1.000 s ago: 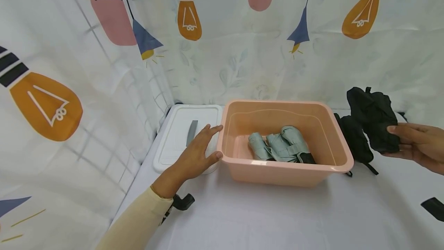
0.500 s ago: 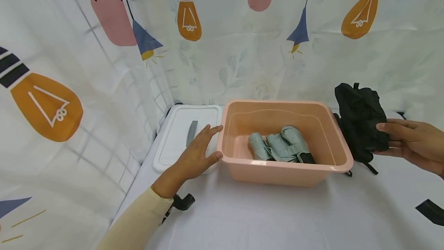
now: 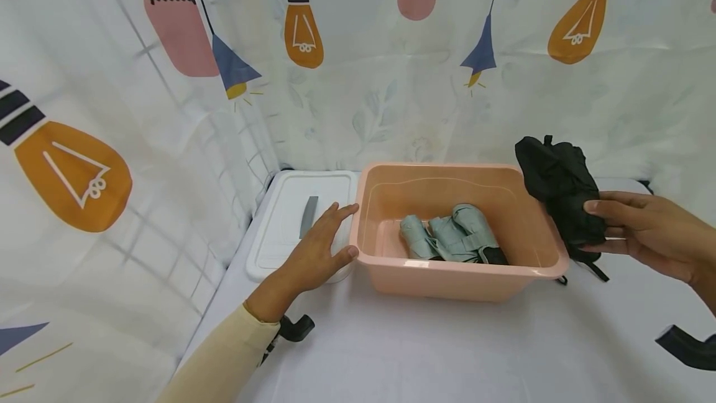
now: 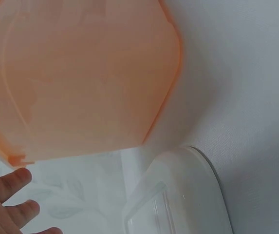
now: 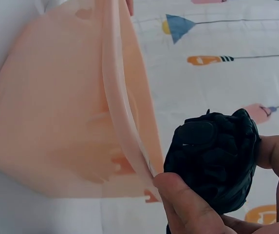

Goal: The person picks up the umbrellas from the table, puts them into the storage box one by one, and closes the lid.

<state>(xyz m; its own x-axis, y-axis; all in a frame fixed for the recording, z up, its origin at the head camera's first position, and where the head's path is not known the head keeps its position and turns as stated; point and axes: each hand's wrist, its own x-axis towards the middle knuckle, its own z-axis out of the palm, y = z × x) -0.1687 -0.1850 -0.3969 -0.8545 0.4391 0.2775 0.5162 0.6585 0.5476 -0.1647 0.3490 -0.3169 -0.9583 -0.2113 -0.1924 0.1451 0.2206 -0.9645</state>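
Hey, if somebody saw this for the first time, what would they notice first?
A newcomer's eye would likely fall first on the peach tub just right of centre in the head view, with rolled grey-green bundles lying inside it. Next comes the black fabric bundle, held in the person's right grip by the tub's right edge. The big orange bulb printed on the backdrop at far left also stands out.

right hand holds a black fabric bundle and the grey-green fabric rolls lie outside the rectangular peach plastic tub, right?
Not quite: the grey-green fabric rolls lie inside the rectangular peach plastic tub, as the head view shows. The right hand does hold a black fabric bundle.
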